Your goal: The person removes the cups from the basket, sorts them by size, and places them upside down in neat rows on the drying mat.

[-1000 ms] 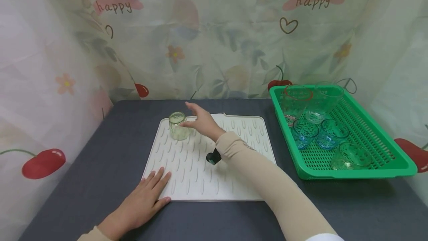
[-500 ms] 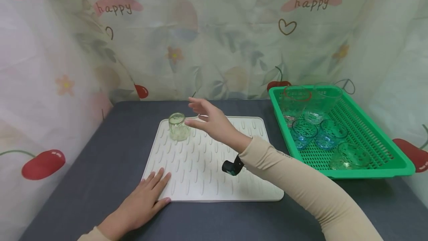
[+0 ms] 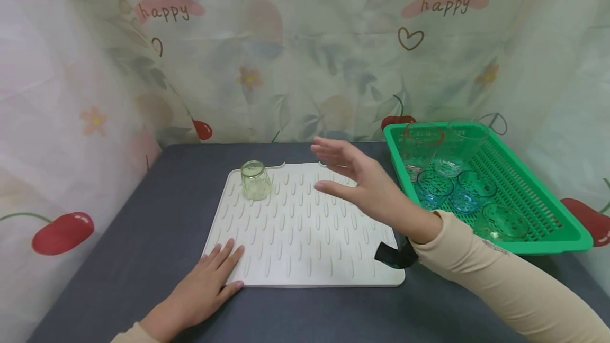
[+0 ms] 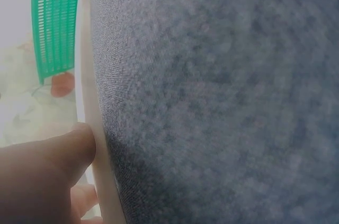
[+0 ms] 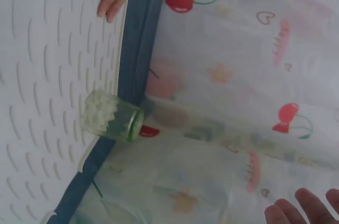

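Note:
A pale green glass (image 3: 256,181) stands upside down on the back left corner of the white ridged drying mat (image 3: 305,226). My right hand (image 3: 364,181) hovers above the mat's right side, fingers extended and thumb apart, holding nothing. In the right wrist view its fingertips show at the lower right, well away from the glass (image 5: 112,116). My left hand (image 3: 202,285) lies flat on the mat's front left corner with fingers spread. The left wrist view has its thumb (image 4: 79,152) against the mat's edge.
A green plastic basket (image 3: 514,247) stands to the right, partly behind my right forearm. In it are two tall clear glasses (image 3: 419,144), one with a red rim, two blue glasses (image 3: 433,189) and a pale green one (image 3: 502,221). A patterned curtain (image 3: 305,68) backs the dark table (image 3: 157,216).
My right hand has drawn away from the upturned glass, moving right toward the basket. The glass stays in place, and my left hand has not moved.

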Motion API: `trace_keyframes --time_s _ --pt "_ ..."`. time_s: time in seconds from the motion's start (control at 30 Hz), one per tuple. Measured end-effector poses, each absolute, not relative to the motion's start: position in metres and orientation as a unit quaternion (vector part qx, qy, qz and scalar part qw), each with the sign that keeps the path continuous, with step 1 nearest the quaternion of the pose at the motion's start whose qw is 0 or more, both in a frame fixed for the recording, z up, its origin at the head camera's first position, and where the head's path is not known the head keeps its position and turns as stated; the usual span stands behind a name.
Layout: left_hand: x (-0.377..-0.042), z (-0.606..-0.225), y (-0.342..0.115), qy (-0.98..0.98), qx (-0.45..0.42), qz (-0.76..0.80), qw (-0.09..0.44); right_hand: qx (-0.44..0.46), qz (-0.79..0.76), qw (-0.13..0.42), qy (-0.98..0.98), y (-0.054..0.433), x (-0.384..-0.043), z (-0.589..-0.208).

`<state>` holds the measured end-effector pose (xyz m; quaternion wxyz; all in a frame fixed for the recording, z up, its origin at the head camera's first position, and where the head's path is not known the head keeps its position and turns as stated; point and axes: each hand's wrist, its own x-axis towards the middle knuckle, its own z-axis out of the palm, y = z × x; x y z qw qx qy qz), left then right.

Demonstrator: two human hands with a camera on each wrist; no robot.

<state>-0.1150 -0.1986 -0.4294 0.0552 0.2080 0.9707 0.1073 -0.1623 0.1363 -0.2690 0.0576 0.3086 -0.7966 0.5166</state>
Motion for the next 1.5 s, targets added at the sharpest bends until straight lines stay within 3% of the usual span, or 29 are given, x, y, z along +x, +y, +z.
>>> trace_keyframes --time_s 0.3,0.63,0.8,0.93,1.17,1.37,1.5 --pt "-0.116 -0.432 -0.200 0.971 0.208 0.109 0.053 0.300 0.550 0.155 -0.764 0.197 -0.142 -0.261" --pt "-0.115 -0.429 -0.199 0.971 0.204 0.112 0.061 0.289 0.665 0.227 -0.651 0.259 -0.122 -0.266" --pt "-0.115 -0.428 -0.199 0.970 0.204 0.114 0.061 0.223 0.651 0.297 -0.662 0.292 -0.114 -0.271" --pt "-0.114 -0.428 -0.198 0.970 0.207 0.112 0.059 0.098 0.570 0.347 -0.738 0.314 -0.108 -0.278" --pt "-0.115 -0.428 -0.198 0.970 0.205 0.112 0.063 -0.055 0.469 0.337 -0.815 0.344 -0.108 -0.300" --pt "-0.115 -0.427 -0.198 0.971 0.200 0.113 0.072 -0.032 0.422 0.303 -0.854 0.369 -0.117 -0.331" --pt "-0.116 -0.427 -0.198 0.971 0.201 0.112 0.071 -0.009 0.399 0.239 -0.885 0.387 -0.123 -0.347"
